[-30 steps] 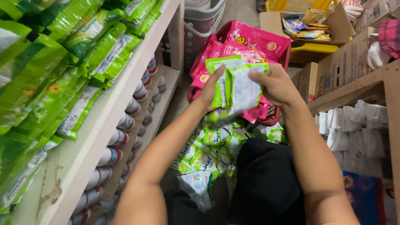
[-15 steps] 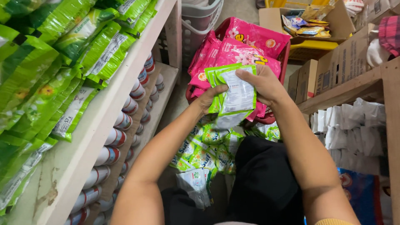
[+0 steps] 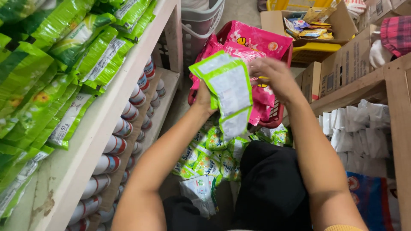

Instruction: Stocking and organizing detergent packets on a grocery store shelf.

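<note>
Bare forearms; left hand [image 3: 204,100], right hand [image 3: 274,77] ungloved. Black trousers at 6 o'clock; yellow sleeve edge at 5.

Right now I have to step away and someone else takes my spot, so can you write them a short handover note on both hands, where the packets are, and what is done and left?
Left hand: grips a stack of green-and-white packets from behind, held upright.
Right hand: at the stack's top right edge; whether its fingers pinch a packet cannot be told.
More green packets lie loose on the floor by the knees; a red basket of pink packets sits just beyond.
Done: the shelf on the left already carries rows of green packets.
Left: the held stack and the floor pile are not yet shelved.
</note>
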